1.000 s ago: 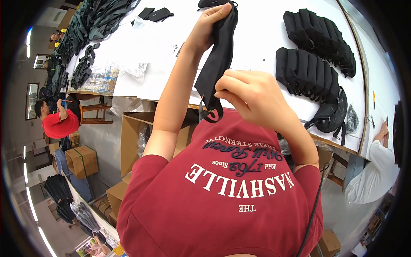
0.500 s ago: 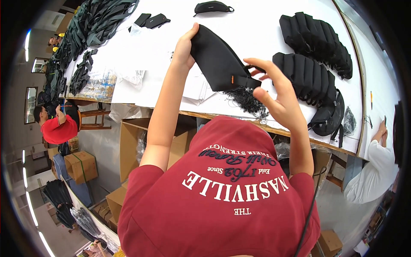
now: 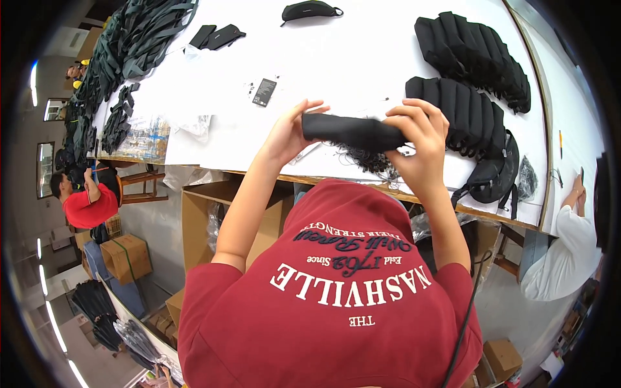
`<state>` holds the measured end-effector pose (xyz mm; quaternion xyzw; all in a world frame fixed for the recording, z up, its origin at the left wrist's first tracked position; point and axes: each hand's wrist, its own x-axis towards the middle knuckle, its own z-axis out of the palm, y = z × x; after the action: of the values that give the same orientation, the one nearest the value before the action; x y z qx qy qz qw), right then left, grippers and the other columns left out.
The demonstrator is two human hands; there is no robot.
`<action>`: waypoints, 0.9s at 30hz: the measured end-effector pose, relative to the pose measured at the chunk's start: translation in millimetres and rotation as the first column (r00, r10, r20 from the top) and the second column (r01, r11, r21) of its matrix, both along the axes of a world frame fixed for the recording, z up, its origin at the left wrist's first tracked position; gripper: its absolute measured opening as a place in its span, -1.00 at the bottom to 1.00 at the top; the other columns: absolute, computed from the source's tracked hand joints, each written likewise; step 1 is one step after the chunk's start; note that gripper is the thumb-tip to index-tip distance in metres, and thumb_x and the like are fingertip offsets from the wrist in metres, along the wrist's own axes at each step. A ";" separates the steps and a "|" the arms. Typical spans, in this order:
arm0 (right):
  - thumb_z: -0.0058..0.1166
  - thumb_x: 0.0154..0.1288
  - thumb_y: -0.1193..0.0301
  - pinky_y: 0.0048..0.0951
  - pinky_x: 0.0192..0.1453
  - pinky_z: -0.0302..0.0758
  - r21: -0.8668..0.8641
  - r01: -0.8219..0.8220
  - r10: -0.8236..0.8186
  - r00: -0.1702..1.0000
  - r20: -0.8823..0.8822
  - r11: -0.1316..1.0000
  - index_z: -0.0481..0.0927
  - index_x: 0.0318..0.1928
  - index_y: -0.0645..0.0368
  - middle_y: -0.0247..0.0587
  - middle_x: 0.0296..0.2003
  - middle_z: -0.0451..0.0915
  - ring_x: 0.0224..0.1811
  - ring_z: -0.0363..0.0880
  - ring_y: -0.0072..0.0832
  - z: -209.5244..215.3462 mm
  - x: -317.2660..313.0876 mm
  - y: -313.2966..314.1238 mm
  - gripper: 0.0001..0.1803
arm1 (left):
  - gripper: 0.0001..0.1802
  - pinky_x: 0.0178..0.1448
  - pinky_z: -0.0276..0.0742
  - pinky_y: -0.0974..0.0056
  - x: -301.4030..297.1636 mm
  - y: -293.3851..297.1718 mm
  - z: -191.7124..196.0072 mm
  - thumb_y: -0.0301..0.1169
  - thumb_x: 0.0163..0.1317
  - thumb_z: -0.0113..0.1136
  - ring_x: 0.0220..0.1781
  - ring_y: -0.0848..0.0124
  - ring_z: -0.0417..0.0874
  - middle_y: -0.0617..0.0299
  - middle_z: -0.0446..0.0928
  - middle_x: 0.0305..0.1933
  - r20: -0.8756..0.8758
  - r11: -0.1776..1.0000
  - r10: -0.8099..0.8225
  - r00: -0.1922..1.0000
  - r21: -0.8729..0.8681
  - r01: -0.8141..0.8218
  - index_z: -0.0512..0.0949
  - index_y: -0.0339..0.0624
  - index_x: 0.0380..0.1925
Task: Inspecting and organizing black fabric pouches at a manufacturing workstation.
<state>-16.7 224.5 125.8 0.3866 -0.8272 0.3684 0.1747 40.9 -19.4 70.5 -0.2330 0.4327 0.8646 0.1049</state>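
Between my two hands, just above the table's near edge, is a black fabric pouch [image 3: 352, 131] seen edge-on. My left hand [image 3: 286, 137] grips its left end with the fingers behind it. At the other end, my right hand [image 3: 422, 137] wraps fingers and thumb round the cloth. Below and partly behind the pouch lies a tangle of black cords [image 3: 370, 163] on the white tabletop [image 3: 310, 71]. A small dark printed card [image 3: 264, 92] lies beyond my left hand.
On the right stand two rows of black pouches [image 3: 472, 58], with a black bag [image 3: 495, 171] near the edge. One black pouch [image 3: 310, 11] lies at the far side. Dark straps [image 3: 139, 39] heap up at the left. Cardboard boxes [image 3: 204, 223] stand below. Other people work left and right.
The pouch has come down toward me and turned from its broad face to edge-on. My left hand has lowered, and my right hand has closed on the pouch. The printed card now shows.
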 end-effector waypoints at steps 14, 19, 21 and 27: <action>0.31 0.03 0.54 -0.55 -0.18 0.44 -0.528 0.137 0.189 0.835 0.516 0.838 0.56 -0.09 0.16 -0.23 -0.22 0.57 -0.25 0.56 -0.50 -36.6 9.1 8.5 -0.63 | -0.50 0.06 0.48 0.44 43.0 24.2 15.6 -0.62 0.14 0.22 0.00 0.51 0.55 0.15 0.50 0.06 -0.373 0.848 -0.143 0.917 -0.523 -0.081 0.43 -0.17 0.12; 0.35 -0.12 0.58 -0.43 -0.05 0.49 -0.280 -0.059 0.139 0.951 0.276 0.958 0.66 -0.33 0.18 -0.19 -0.07 0.56 -0.10 0.55 -0.36 -29.4 1.2 30.3 -0.76 | -0.64 -0.13 0.49 0.46 48.6 28.9 21.4 -0.62 0.05 0.27 -0.17 0.51 0.58 0.20 0.54 0.01 -0.490 0.632 -0.223 0.843 -0.731 -0.257 0.59 -0.20 -0.08; 0.34 -0.16 0.56 -0.35 -0.01 0.45 -0.269 -0.075 0.159 0.939 0.306 0.960 0.65 -0.37 0.17 -0.20 -0.12 0.59 -0.07 0.54 -0.32 -24.8 5.4 41.6 -0.77 | -0.65 -0.17 0.48 0.45 57.4 27.8 30.9 -0.61 0.00 0.28 -0.22 0.49 0.58 0.19 0.55 0.01 -0.449 0.535 -0.310 0.838 -0.811 -0.237 0.62 -0.19 -0.14; 0.34 -0.25 0.49 -0.31 -0.08 0.41 -0.225 -0.275 0.325 0.918 0.229 0.935 0.57 -0.45 0.18 -0.28 -0.33 0.60 -0.18 0.58 -0.28 -4.3 21.1 58.4 -0.75 | -0.73 -0.22 0.53 0.34 78.0 18.4 48.8 -0.50 -0.08 0.33 -0.27 0.39 0.59 0.13 0.58 -0.01 -0.410 0.396 -0.517 0.752 -0.893 -0.214 0.68 -0.16 -0.27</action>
<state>4.4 282.9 121.6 0.4387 -0.7350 0.5153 0.0409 118.9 -1.0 119.3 0.1007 0.8564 0.4950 -0.1065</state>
